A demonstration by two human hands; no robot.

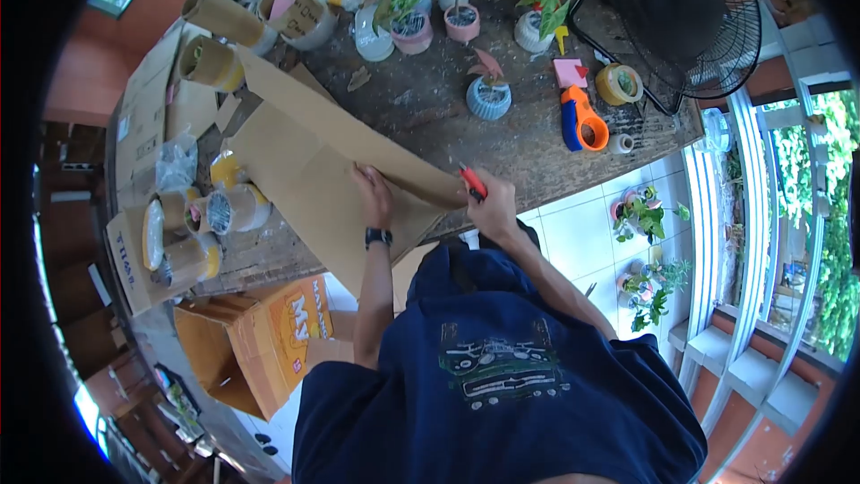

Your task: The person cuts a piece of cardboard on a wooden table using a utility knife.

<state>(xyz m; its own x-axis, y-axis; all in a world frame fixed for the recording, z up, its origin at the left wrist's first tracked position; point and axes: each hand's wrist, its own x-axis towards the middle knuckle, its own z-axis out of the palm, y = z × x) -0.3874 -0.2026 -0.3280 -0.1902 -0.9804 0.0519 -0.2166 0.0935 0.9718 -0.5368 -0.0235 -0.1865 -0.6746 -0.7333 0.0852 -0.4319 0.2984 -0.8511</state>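
A large folded sheet of brown cardboard (pixel 300 170) lies across the wooden table's near edge, one long flap raised along its far side. My left hand (pixel 373 197), with a dark watch at the wrist, rests on the sheet near the fold, its fingers apart and partly under the flap's shadow. At the sheet's right end, my right hand (pixel 494 206) is closed round a red cutter (pixel 472 183), whose tip points up and away from me. The right hand is beside the flap's right end.
Small potted plants (pixel 488 99) stand beyond the cardboard on the table (pixel 403 94). An orange and blue tape dispenser (pixel 584 121), a tape roll (pixel 618 84) and a black fan (pixel 685 18) are at right. Tape-wrapped tubes (pixel 237 209) stand left; an orange box (pixel 269 336) sits below.
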